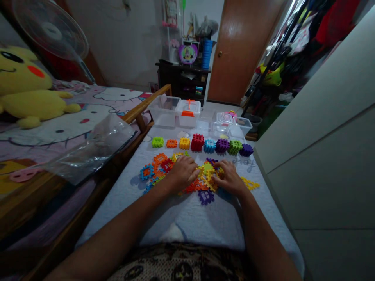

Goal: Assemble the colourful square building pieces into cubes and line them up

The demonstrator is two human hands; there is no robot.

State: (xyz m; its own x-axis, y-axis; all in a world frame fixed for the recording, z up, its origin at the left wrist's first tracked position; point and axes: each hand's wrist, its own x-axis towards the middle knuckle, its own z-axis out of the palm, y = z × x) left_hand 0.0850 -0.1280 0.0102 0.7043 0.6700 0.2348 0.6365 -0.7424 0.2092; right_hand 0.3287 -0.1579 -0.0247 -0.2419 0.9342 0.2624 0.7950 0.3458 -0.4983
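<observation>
A loose pile of colourful plastic interlocking building pieces lies on the cloth-covered table. My left hand rests over the pile's middle, its fingers bent and reaching right across the pieces. Close to its fingertips is a lime-green piece. My right hand is at the pile's right side, thumb and fingers apart around yellow pieces. Its palm hides some pieces. A purple piece lies nearest me, and red and blue pieces lie left of my left hand.
Behind the pile runs a row of stacks sorted by colour, including a red stack. Clear plastic boxes and a lidded box with orange clips stand farther back. A wooden bed rail borders the left, a pale cabinet the right.
</observation>
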